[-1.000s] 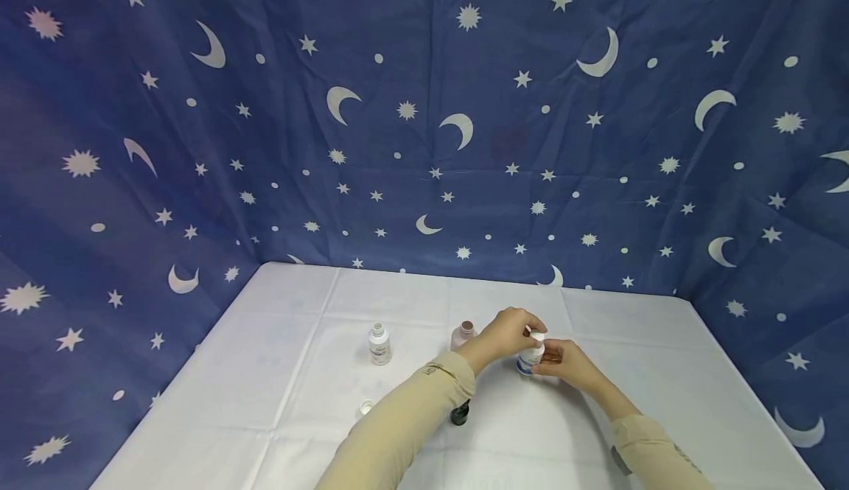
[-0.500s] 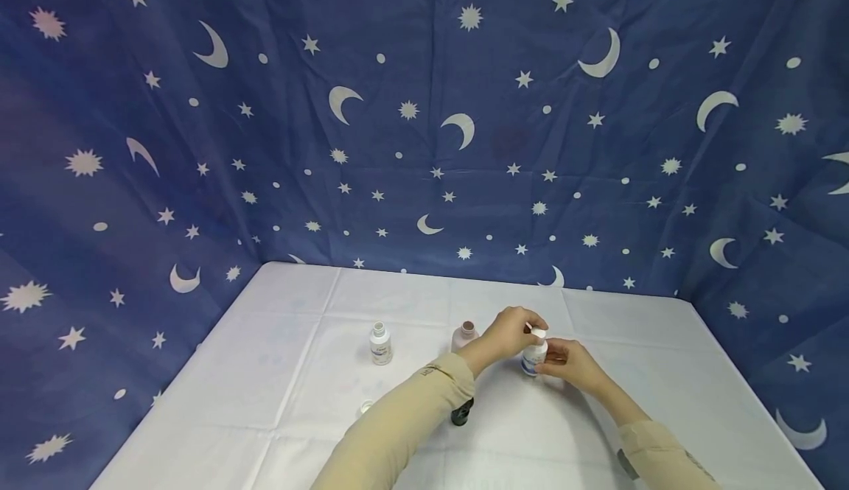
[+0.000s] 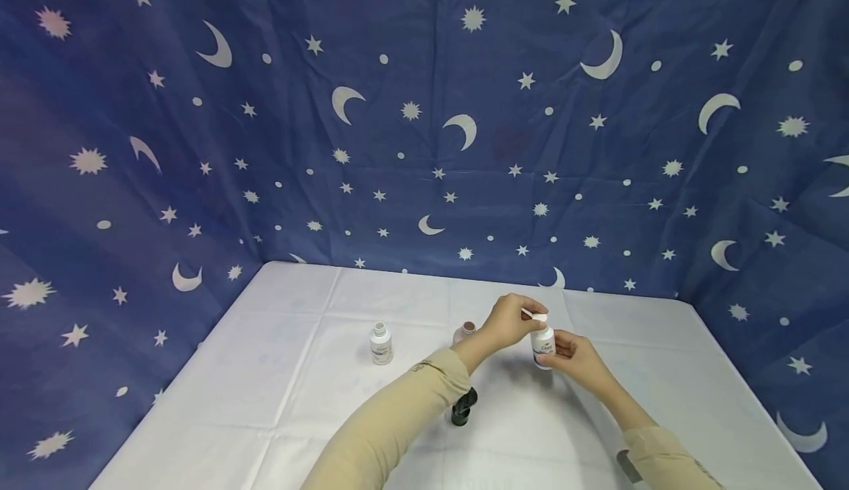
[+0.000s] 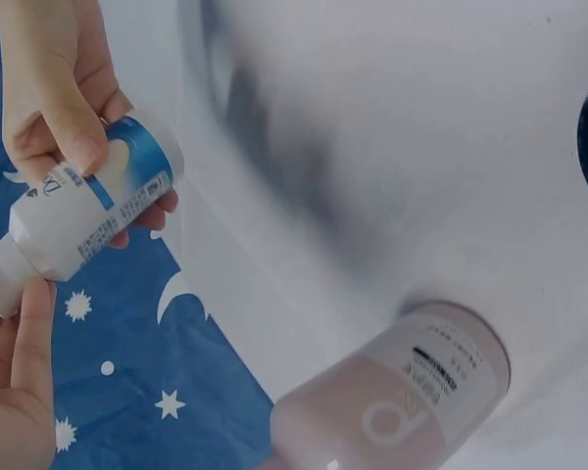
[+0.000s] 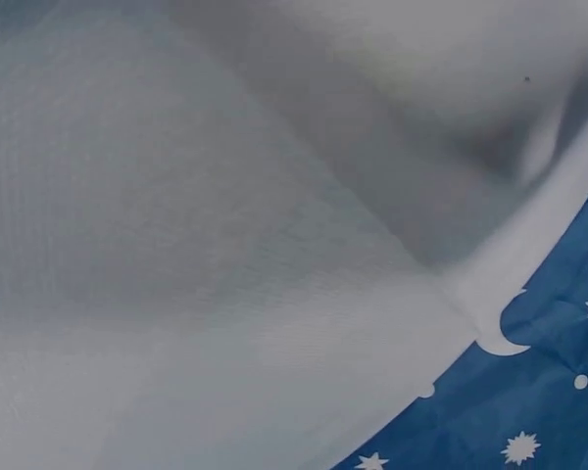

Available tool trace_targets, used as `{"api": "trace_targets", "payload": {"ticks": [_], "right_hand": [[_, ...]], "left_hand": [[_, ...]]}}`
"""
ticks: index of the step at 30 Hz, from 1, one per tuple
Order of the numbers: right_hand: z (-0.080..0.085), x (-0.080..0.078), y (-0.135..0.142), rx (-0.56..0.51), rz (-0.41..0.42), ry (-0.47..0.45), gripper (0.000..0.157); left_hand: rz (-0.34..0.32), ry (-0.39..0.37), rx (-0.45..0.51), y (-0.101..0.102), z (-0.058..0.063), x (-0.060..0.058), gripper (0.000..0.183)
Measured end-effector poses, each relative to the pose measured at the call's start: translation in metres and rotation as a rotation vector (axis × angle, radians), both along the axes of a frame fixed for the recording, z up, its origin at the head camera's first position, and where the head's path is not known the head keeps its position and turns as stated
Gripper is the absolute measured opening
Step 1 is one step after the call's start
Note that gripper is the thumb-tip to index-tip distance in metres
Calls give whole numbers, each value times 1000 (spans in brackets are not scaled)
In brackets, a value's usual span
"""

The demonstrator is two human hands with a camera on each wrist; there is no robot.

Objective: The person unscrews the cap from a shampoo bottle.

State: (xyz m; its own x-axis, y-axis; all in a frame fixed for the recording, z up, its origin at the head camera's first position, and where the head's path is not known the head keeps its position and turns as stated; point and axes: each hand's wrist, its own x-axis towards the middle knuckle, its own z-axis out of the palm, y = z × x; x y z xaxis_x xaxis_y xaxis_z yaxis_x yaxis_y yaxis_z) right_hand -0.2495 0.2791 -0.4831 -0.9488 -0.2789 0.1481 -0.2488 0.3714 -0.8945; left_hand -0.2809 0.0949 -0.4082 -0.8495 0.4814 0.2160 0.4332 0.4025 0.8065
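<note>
In the head view, a white bottle with a blue-marked label is held between both hands, standing nearly upright. My left hand pinches its white cap from above. Fingers and thumb of my right hand grip the bottle's body from the right side. The left wrist view shows the same white bottle close up, with its cap at the neck between the left fingers. No hand appears in the right wrist view.
A second white bottle, uncapped, stands at the left. Behind the left forearm is an open pinkish bottle, larger in the left wrist view. Black pieces lie beside the left sleeve on the white-covered table. A patterned blue curtain surrounds it.
Both hands have moved the bottle slightly up and to the right, and it stands more upright. The left sleeve now covers the small white ring-shaped piece seen earlier on the table.
</note>
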Motion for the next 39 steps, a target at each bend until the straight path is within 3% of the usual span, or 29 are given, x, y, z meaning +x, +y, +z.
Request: {"api": "trace_targets", "payload": {"ticks": [7, 16, 26, 35, 39], "right_hand": [[12, 7, -2, 40, -46, 63, 46], [24, 11, -6, 109, -68, 106, 45], [31, 20, -10, 191, -42, 181, 41], [40, 24, -13, 249, -6, 183, 44], [41, 25, -12, 271, 48, 179, 43]], "left_hand": [[-21, -31, 42, -7, 6, 0, 23], [-73, -18, 3, -21, 14, 0, 26], [-134, -17, -34, -37, 9, 0, 27], [-257, 95, -156, -51, 13, 5, 33], [-305, 160, -228, -55, 16, 8, 35]]}}
